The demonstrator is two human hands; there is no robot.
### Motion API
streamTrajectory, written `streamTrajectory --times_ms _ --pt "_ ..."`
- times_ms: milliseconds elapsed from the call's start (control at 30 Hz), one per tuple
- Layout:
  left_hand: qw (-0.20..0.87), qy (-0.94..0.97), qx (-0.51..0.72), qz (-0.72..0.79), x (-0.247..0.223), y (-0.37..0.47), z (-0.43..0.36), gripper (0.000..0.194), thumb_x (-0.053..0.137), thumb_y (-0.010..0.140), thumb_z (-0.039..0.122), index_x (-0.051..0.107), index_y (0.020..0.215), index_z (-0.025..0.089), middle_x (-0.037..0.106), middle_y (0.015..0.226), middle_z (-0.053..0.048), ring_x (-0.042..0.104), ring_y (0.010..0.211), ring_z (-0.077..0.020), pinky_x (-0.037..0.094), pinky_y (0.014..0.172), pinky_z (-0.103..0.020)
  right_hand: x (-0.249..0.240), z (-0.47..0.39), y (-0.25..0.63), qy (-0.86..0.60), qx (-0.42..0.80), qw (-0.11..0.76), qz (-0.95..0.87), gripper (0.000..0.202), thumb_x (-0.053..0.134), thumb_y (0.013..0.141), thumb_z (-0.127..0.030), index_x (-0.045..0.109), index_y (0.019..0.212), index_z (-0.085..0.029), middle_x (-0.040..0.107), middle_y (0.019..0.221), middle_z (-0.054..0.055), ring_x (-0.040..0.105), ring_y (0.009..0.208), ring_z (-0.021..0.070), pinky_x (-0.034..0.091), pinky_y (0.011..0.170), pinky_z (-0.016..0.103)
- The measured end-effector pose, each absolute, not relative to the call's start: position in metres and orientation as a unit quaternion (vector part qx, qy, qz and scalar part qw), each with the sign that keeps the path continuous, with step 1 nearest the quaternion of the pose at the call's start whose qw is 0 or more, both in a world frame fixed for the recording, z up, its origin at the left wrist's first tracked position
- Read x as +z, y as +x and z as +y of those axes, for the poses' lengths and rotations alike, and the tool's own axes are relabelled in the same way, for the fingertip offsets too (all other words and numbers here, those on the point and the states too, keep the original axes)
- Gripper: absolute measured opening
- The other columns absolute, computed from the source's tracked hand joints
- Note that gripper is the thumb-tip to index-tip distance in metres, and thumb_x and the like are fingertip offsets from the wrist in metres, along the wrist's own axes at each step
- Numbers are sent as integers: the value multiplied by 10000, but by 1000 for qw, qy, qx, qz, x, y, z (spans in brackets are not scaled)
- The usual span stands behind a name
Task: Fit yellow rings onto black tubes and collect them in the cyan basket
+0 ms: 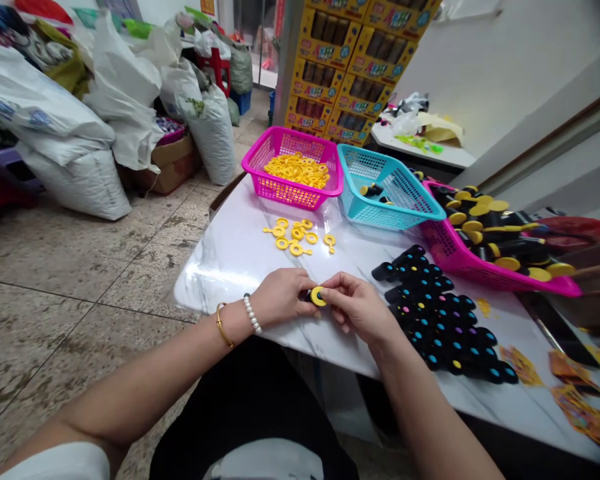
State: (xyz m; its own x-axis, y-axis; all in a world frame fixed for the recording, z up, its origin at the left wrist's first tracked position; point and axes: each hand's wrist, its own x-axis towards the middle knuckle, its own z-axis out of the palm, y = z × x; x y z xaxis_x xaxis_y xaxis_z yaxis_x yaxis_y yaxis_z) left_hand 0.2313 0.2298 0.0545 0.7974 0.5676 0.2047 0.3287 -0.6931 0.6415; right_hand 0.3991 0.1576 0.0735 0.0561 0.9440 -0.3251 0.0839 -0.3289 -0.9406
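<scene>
Near the table's front edge, my left hand (284, 297) is closed round a small black cylinder with a yellow ring (318, 297) on its end. The fingertips of my right hand (355, 305) pinch the ring's right side, so both hands meet at this piece. Beyond them lie several loose yellow rings with short tabs (297, 233). To the right, many black cylinders (437, 313) stand in tight rows, most with blue centres, a few with yellow, pink or purple ones. How far the ring sits on the held cylinder is hidden by my fingers.
A pink basket (250, 167) of yellow rings and a blue basket (395, 217) with a few black pieces stand at the back. Another pink basket (445, 250), at right, is heaped with yellow-capped black cylinders. Wrappers (580, 407) lie far right. Stacked yellow boxes (330, 67) rise behind.
</scene>
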Motion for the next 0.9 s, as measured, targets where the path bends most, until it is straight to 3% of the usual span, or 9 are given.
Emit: streamTrajectory --times_ms 200,367,600,733,900 --pt "318 894 181 258 62 231 223 354 598 800 515 687 779 172 599 679 -10 530 630 -133 333 585 -228 74 159 395 -589 575 411 -391 339 759 667 -401 513 743 -181 520 452 -72 401 323 60 362 292 162" --pt "341 881 174 277 68 231 225 351 555 833 487 689 795 165 643 686 -28 539 638 -138 322 584 -228 71 159 397 -582 553 424 -419 297 743 701 -372 523 763 -181 525 496 -71 401 346 53 334 312 155" --pt "639 719 62 266 72 230 229 433 434 889 496 685 888 144 628 619 -6 462 423 -75 330 439 -187 66 154 396 -572 566 433 -406 290 712 749 -397 526 819 -187 490 459 -95 423 344 67 447 352 200" --pt "697 620 124 340 69 236 219 324 479 889 378 669 825 123 582 554 10 455 385 -64 320 380 -170 65 155 395 -564 564 444 -409 290 715 743 -401 532 825 -191 512 463 -87 448 367 78 496 390 231" --pt "750 543 101 364 71 239 215 277 508 868 334 611 730 117 598 518 -22 534 404 -105 397 391 -194 64 153 393 -574 559 456 -387 330 746 696 -415 528 799 -189 490 478 -96 392 342 56 427 333 191"
